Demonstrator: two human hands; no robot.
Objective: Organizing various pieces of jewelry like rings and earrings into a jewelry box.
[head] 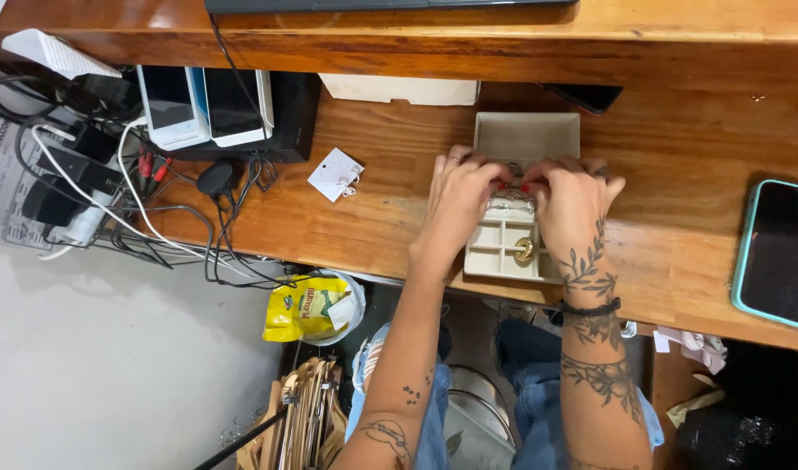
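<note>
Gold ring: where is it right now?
Head view: the gold ring sits in a lower compartment of the beige tray on the wooden desk, just below the left hand and right hand.

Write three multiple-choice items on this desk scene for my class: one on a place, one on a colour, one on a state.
1. Where is the beige compartment tray?
A. on the wooden desk
B. on the floor
C. on a lap

2. What colour is the phone case at the right edge?
A. red
B. teal
C. black

3. What are the left hand and right hand doing?
A. hanging free
B. typing
C. meeting over the tray

Key: 1 A, it sits near the desk's front edge; 2 B, teal rim; 3 C, fingertips meet over it.
</note>
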